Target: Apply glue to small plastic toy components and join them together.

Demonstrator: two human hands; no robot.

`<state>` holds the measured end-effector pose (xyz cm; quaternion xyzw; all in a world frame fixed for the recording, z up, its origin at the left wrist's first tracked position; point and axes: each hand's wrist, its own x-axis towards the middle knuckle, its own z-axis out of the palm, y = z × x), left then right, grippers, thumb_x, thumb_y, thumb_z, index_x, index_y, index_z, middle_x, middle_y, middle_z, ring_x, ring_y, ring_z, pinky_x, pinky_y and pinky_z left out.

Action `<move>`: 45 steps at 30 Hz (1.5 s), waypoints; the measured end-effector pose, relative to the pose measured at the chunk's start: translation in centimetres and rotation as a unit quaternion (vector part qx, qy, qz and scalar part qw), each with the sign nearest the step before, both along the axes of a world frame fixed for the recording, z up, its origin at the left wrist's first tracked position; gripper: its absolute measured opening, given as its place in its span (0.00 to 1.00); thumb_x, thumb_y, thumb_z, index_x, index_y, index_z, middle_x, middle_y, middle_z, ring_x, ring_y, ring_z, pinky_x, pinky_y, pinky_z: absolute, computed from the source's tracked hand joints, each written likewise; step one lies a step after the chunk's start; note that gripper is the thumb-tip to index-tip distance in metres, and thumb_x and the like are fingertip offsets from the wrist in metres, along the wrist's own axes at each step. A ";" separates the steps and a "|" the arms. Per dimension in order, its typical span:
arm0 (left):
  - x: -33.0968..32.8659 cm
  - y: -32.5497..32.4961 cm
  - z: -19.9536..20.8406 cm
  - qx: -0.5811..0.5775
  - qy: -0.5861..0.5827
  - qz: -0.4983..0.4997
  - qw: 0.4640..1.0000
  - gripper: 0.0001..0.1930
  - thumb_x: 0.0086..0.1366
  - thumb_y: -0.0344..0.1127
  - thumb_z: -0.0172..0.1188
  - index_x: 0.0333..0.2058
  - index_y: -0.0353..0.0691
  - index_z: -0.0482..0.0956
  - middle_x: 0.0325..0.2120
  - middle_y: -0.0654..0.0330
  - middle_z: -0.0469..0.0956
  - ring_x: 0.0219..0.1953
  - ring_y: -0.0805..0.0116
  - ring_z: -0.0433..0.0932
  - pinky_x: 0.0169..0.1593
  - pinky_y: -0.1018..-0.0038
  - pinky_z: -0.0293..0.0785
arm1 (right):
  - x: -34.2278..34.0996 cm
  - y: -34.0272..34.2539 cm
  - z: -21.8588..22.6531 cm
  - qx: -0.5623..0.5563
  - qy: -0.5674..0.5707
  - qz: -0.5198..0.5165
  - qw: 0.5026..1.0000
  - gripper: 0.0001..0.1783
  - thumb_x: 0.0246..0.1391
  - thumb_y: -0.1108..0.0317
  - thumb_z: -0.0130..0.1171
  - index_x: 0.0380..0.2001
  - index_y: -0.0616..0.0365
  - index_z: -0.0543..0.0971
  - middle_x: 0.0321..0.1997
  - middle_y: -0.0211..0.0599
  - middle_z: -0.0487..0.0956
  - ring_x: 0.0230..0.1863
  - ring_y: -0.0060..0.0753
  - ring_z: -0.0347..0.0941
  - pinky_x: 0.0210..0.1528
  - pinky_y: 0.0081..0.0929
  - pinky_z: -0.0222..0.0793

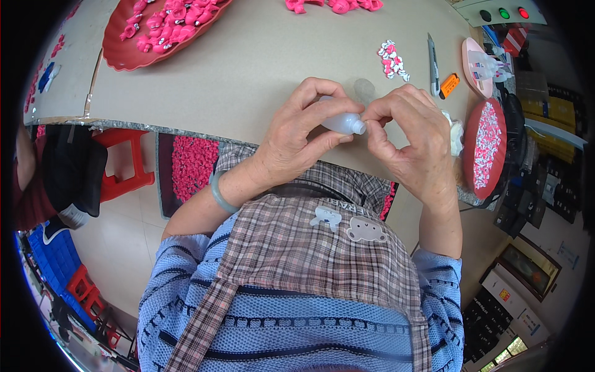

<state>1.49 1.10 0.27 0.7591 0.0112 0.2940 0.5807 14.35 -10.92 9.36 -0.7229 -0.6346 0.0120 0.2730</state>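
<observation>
At the far left, a blue-and-white item point(48, 77) lies on the surface point(248, 80). Right of it is a red tray point(114, 49) heaped with glossy pink pieces point(173, 25). A red stool point(141, 162) stands near, below the surface's edge, and to its right a bin point(163, 186) holds many more small pink parts point(195, 167).

The left hand point(288, 133), with a pale bracelet point(221, 193) at the wrist, comes in over the near edge. Its fingers are clamped around a small translucent bottle point(338, 123), held tilted above the surface, neck to the right. Beyond it, more pink pieces lie at the far edge.

The right hand point(416, 133) is just right of the bottle, thumb and index finger bent toward each other by its mouth; whether they meet or grip something small, I cannot tell.

Farther off on the right is a loose pile point(392, 61) of tiny pink and white bits, then a knife point(432, 62) with an orange item point(449, 85) just beside it. A crumpled white cloth point(455, 133) sits nearer, partly behind the right hand. Last come a pink dish point(469, 49) with small bottles point(486, 67) in it and, nearer, a red plate point(469, 158) full of pink-and-white bits point(486, 146).
</observation>
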 end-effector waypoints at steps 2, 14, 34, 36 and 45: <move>0.1 0.0 0.0 -0.012 -0.001 -0.003 1.000 0.17 0.53 0.26 0.63 0.44 0.39 0.77 0.42 0.59 0.67 0.39 0.67 0.73 0.40 0.74 0.74 | -0.1 0.0 0.0 -0.002 0.075 -0.045 0.996 0.08 0.36 0.79 0.61 0.22 0.58 0.73 0.21 0.31 0.73 0.25 0.31 0.70 0.29 0.27 0.65; 0.1 0.6 -1.0 -0.012 -0.007 -0.024 1.000 0.21 0.63 0.31 0.55 0.54 0.37 0.67 0.45 0.55 0.70 0.49 0.63 0.73 0.48 0.71 0.73 | 2.4 -4.1 -2.3 -0.018 0.084 -0.252 0.964 0.01 0.51 0.78 0.53 0.29 0.63 0.74 0.25 0.36 0.75 0.24 0.28 0.70 0.28 0.23 0.66; -0.1 -0.5 -0.5 -0.324 0.015 -0.138 0.936 0.15 0.67 0.30 0.51 0.51 0.34 0.67 0.43 0.56 0.74 0.43 0.69 0.76 0.46 0.74 0.74 | 2.1 -3.3 -4.6 -0.021 0.422 -0.117 0.899 0.13 0.46 0.80 0.62 0.38 0.61 0.79 0.36 0.30 0.75 0.31 0.20 0.72 0.33 0.18 0.69; -0.2 -0.3 -0.4 -0.348 0.032 -0.155 0.924 0.15 0.67 0.31 0.51 0.51 0.33 0.67 0.42 0.57 0.75 0.41 0.71 0.76 0.45 0.75 0.74 | 2.1 -2.7 -3.5 0.017 0.433 -0.082 0.897 0.13 0.46 0.79 0.63 0.38 0.61 0.79 0.37 0.31 0.75 0.33 0.21 0.72 0.34 0.17 0.68; -0.2 0.1 -0.7 -0.379 0.080 -0.228 0.893 0.17 0.68 0.37 0.51 0.51 0.34 0.68 0.37 0.58 0.77 0.35 0.76 0.74 0.38 0.79 0.72 | 2.9 -1.1 -0.8 0.005 0.306 0.037 0.951 0.12 0.43 0.76 0.66 0.35 0.58 0.82 0.34 0.31 0.77 0.33 0.20 0.71 0.31 0.16 0.65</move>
